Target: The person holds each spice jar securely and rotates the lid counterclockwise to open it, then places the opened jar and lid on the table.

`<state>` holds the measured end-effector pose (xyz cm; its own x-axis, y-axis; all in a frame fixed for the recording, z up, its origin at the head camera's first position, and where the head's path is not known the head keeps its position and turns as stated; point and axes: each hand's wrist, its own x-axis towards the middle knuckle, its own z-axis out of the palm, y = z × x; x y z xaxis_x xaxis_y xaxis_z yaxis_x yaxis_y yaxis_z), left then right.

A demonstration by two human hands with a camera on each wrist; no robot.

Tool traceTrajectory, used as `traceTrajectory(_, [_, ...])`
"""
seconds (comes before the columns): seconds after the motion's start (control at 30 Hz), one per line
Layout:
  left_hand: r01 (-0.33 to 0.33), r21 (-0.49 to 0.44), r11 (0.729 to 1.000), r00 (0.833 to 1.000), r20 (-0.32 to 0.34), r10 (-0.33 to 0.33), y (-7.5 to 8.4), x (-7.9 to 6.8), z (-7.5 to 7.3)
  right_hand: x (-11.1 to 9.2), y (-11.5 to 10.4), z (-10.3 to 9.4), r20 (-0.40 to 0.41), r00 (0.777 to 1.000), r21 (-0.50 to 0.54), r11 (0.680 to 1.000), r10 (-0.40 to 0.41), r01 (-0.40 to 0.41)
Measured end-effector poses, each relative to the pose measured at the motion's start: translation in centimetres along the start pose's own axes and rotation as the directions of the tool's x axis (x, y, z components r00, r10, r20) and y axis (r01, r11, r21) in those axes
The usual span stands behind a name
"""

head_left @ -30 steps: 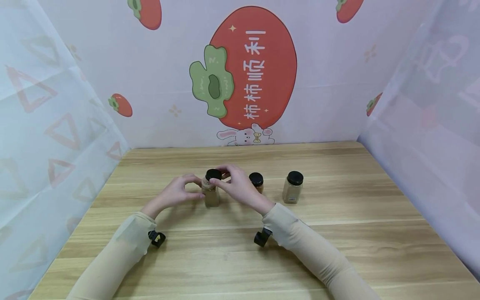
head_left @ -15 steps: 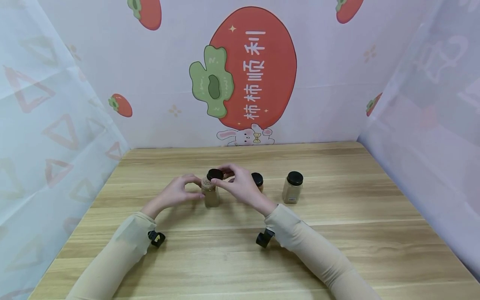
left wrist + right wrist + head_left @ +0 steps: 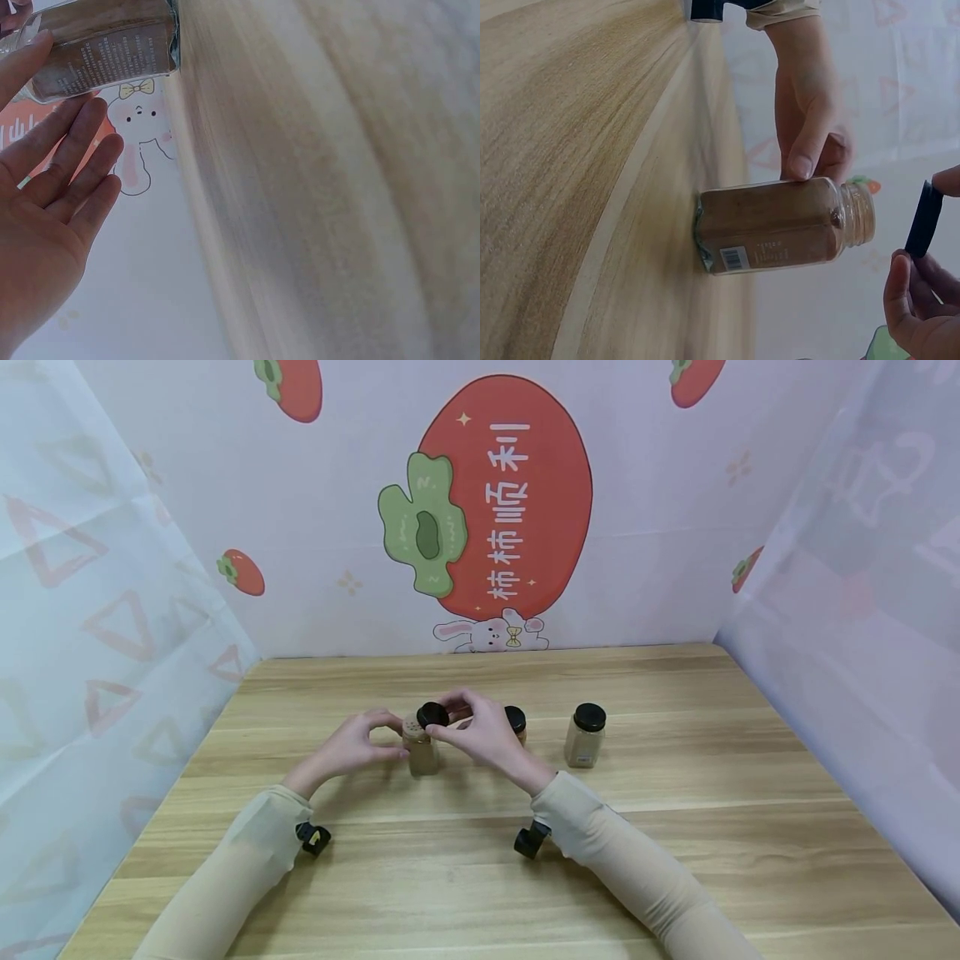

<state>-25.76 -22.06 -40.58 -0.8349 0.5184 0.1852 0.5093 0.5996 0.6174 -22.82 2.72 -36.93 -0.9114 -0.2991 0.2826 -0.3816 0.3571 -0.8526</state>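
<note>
A clear glass spice jar (image 3: 423, 760) of brown powder stands upright on the table, its threaded neck bare and a holed shaker top showing. My left hand (image 3: 352, 747) steadies it from the left, thumb and fingers against the sides. In the left wrist view the thumb lies across the jar (image 3: 97, 52) and the lower fingers spread loosely. My right hand (image 3: 483, 735) pinches the black lid (image 3: 432, 716) between thumb and fingers, just right of the jar's mouth. The right wrist view shows the lid (image 3: 925, 220) tilted and apart from the neck.
Behind my right hand stands another black-lidded jar (image 3: 516, 720), partly hidden. Farther right is a black-lidded jar (image 3: 585, 739) of paler contents. All rest on a wood-grain table (image 3: 450, 868), with printed cloth (image 3: 645, 527) at the back and sides.
The lid has shifted slightly right and down from over the jar's mouth, tilting more, with my right hand moving along. My left hand and the jar stay in place.
</note>
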Motion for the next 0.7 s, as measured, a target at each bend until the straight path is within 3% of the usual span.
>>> traceTrajectory(0.7, [0.007, 0.017, 1.000, 1.000, 0.001, -0.007, 0.15, -0.04, 0.03, -0.33, 0.36, -0.17, 0.051, 0.998, 0.029, 0.999, -0.036, 0.034])
